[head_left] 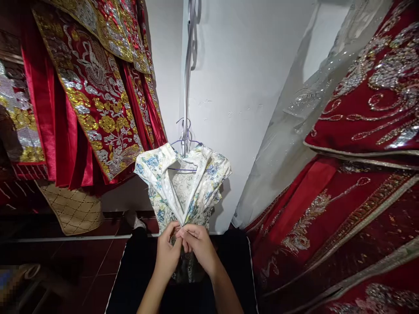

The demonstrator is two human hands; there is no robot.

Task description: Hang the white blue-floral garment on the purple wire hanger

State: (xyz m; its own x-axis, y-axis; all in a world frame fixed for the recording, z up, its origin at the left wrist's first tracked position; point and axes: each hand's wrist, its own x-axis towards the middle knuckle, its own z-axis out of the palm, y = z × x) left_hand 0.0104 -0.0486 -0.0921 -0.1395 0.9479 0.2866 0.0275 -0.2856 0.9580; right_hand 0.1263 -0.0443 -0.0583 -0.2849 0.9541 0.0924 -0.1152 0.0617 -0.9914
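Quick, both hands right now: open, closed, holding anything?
Left hand: closed, pinching the floral dress at its front opening.
Right hand: closed, pinching the same opening from the other side.

Bright, even light falls on the white wall (235, 87); below and left of it the floor (65, 270) lies dim, edges bowed by wide-angle distortion.

A garment shop or costume store — embroidered red-and-gold robes (94, 87) hung thickly along white walls (242, 87).
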